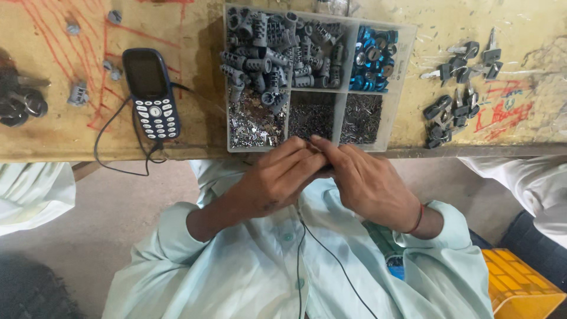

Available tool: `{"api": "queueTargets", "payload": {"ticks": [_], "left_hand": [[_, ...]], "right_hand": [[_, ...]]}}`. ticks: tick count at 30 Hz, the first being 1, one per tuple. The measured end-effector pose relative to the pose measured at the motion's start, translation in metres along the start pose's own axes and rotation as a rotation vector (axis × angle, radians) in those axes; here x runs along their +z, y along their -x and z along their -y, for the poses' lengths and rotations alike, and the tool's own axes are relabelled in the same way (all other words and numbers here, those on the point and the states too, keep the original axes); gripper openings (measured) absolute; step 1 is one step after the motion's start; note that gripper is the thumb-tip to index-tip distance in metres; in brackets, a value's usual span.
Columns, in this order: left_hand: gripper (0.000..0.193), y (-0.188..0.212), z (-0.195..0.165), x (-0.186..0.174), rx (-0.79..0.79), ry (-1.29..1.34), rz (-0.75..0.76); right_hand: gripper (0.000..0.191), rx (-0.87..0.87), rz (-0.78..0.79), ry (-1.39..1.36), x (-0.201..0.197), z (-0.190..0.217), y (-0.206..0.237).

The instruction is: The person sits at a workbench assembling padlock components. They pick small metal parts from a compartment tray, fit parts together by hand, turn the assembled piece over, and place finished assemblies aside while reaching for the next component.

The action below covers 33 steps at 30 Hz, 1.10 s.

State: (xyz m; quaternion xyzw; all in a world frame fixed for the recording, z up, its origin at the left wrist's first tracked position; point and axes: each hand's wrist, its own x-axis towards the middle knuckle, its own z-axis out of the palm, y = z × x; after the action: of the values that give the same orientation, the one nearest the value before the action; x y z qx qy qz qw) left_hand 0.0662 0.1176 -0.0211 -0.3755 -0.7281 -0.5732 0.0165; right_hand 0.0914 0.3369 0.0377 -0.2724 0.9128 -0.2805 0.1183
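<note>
My left hand (276,180) and my right hand (363,183) meet at the fingertips just below the near edge of the workbench, pinching something small that the fingers hide. Right above them stands a clear plastic compartment tray (401,71). Its top left cells hold several grey metal cylinders (271,50), the top right cell holds blue rings (372,59), and the three lower cells hold tiny metal pins and plates (313,115). Both sleeves are pale green.
A dark blue keypad phone (151,93) with a black cable lies left of the tray. Several black-headed keys (458,88) are scattered at the right. Loose grey parts (78,94) and dark rings (20,100) sit far left. A yellow crate (520,286) is lower right.
</note>
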Motion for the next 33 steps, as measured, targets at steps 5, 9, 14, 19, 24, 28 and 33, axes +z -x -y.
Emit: {"api": "queueTargets", "payload": {"ticks": [5, 9, 14, 19, 24, 28, 33], "left_hand": [[0.044, -0.010, -0.007, 0.005, -0.157, 0.242, -0.042], [0.049, -0.010, -0.006, -0.022, -0.274, 0.031, -0.155], [0.017, 0.005, -0.007, -0.054, -0.513, -0.536, 0.149], [0.019, 0.009, -0.013, -0.042, -0.461, -0.653, 0.231], [0.010, 0.015, -0.017, -0.050, -0.433, -0.568, 0.093], [0.009, 0.021, -0.014, -0.047, -0.426, -0.591, 0.050], [0.012, 0.025, -0.011, -0.045, -0.444, -0.664, 0.147]], "right_hand": [[0.065, 0.068, -0.070, -0.390, -0.004, -0.006, 0.004], [0.055, 0.734, -0.788, -0.187, 0.005, -0.038, 0.006], [0.034, 0.367, -0.497, 0.716, -0.008, -0.052, 0.003], [0.018, 0.304, -0.085, 0.007, -0.003, -0.008, -0.029], [0.016, 0.149, -0.018, 0.246, 0.016, 0.000, -0.051], [0.016, 0.170, 0.035, 0.205, 0.024, -0.004, -0.049], [0.016, 0.132, -0.040, 0.189, 0.023, 0.005, -0.047]]}}
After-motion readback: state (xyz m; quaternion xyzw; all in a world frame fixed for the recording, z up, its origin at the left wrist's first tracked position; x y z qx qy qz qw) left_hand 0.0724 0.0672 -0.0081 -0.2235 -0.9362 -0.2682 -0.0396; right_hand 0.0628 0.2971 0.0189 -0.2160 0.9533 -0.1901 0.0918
